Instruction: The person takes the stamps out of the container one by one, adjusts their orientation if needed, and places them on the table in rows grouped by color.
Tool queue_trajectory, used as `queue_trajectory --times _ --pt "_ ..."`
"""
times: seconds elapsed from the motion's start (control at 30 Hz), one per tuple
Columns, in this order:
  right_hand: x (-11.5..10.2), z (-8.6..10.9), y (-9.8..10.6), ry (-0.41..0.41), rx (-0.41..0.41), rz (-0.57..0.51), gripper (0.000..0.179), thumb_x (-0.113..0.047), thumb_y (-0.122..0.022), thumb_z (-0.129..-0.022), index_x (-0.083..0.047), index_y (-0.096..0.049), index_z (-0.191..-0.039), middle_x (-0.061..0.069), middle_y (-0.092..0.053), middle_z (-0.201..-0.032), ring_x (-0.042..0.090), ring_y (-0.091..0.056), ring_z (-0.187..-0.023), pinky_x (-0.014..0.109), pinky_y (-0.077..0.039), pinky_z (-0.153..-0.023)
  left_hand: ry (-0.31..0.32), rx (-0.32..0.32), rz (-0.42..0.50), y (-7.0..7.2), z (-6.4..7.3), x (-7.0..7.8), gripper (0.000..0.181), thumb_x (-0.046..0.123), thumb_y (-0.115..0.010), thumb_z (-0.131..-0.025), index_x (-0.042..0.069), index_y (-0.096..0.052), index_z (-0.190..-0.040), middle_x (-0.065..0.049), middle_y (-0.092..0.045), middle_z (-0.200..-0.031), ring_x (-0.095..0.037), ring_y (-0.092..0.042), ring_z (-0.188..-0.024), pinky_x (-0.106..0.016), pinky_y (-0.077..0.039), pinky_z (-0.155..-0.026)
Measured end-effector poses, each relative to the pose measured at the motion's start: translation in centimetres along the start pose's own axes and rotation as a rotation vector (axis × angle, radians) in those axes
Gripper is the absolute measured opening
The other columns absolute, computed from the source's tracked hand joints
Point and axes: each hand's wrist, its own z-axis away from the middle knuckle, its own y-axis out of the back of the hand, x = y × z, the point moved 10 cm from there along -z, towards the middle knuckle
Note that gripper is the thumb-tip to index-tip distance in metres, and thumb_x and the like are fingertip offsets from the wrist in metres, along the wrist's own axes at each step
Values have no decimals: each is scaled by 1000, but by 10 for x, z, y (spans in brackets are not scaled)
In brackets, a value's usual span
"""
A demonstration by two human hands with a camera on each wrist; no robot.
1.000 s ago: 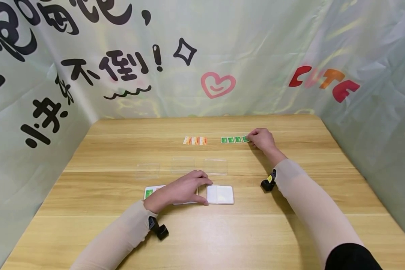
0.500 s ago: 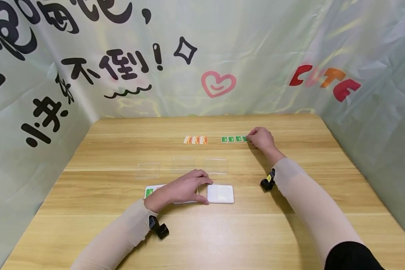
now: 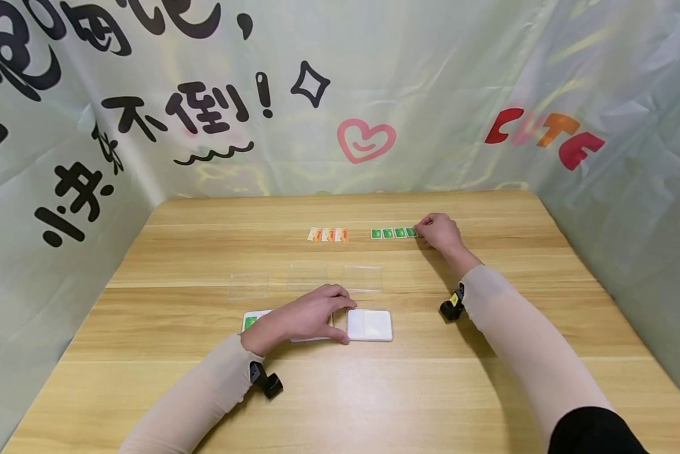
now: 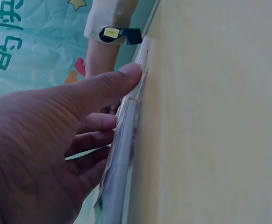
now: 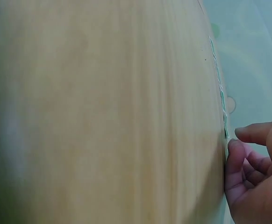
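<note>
My left hand (image 3: 311,314) lies spread over a flat white case, mostly hidden beneath it, with only its front edge (image 3: 310,340) showing. The thumb reaches to the left edge of a second white case (image 3: 369,325). In the left wrist view the straight thumb and fingers lie along the cases (image 4: 122,154). At the back of the table, my right hand (image 3: 440,232) has curled fingers at the right end of a row of small green cards (image 3: 394,233). Thumb and index tip stand close together there in the right wrist view; I cannot tell whether they pinch a card.
Three orange-and-white cards (image 3: 328,234) lie left of the green row. Between cards and cases lie three transparent covers (image 3: 362,279). A case with a green picture (image 3: 251,322) sticks out under the left wrist. A printed curtain (image 3: 430,94) hangs behind the wooden table (image 3: 374,391).
The right fingertips shift very slightly at the end of the green row, and more of the last green card shows. The left hand stays in place.
</note>
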Motion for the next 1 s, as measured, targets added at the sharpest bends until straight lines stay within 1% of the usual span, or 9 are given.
queue_trajectory --times 0.1,0.33,0.43,0.57,0.7,0.87,1.0 --pt "1 2 2 -6 -3 -20 23 -22 -60 -95 -1 -64 -101 11 -65 -88 18 -61 -69 29 -51 -63 1 -5 -1 3 1 1 69 48 -76 -81 7 -58 -133 -3 -53 -127 -16 -49 -115 -29 -40 -100" --pt "-1 6 5 7 -29 -83 27 -23 -58 -98 1 -62 -108 15 -64 -94 22 -60 -78 32 -52 -68 -20 22 5 12 4 5 70 47 -77 -81 6 -58 -134 -5 -54 -128 -17 -50 -115 -31 -42 -98" --pt "-3 8 6 17 -30 -94 28 -25 -57 -98 0 -62 -110 16 -64 -96 24 -60 -80 32 -52 -69 -14 26 19 14 7 4 72 48 -76 -81 6 -56 -136 -5 -53 -130 -19 -49 -118 -32 -41 -99" --pt "-8 13 5 33 -37 -113 28 -25 -57 -98 0 -61 -111 18 -64 -100 25 -59 -82 33 -52 -71 10 34 34 18 13 1 75 48 -76 -81 6 -53 -139 -6 -52 -132 -20 -48 -121 -34 -40 -102" --pt "-16 21 4 63 -51 -134 28 -24 -56 -99 0 -60 -113 20 -61 -102 28 -58 -84 36 -51 -73 43 42 48 23 19 -4 77 47 -77 -81 8 -51 -141 -5 -51 -133 -19 -46 -123 -36 -40 -102" --pt "-31 33 2 130 -58 -133 28 -23 -57 -100 0 -61 -114 20 -59 -103 34 -58 -88 43 -51 -78 70 41 51 25 29 -10 79 46 -79 -79 8 -50 -142 -7 -50 -135 -21 -44 -126 -38 -38 -104" --pt "-44 46 -3 177 -77 -185 27 -22 -59 -99 1 -62 -113 19 -59 -104 39 -58 -93 48 -51 -82 78 52 56 28 39 -13 81 45 -80 -78 7 -49 -142 -9 -49 -137 -24 -44 -127 -40 -38 -105"
